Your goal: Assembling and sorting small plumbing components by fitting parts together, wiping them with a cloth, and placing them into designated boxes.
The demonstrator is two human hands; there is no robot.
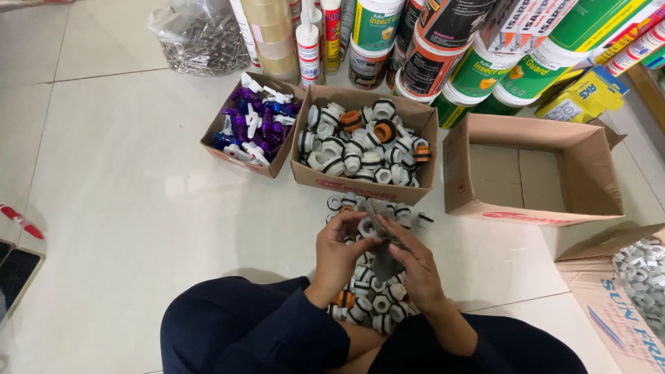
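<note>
My left hand [341,251] holds a small white plastic fitting [365,227] between its fingertips. My right hand [413,266] grips a grey cloth [383,235] that is pressed against the fitting. Both hands hover over a pile of white, black and orange plastic fittings [367,298] on the tiled floor between my knees. Just beyond the hands stands an open cardboard box [360,183] filled with the same kind of fittings.
A smaller box of purple, blue and white plastic parts [253,125] sits at the left. An open box [547,208] at the right shows only its cardboard bottom. Another carton with white rings [641,270] lies at far right. Tubs, tubes, tape rolls and a bag of metal parts line the back.
</note>
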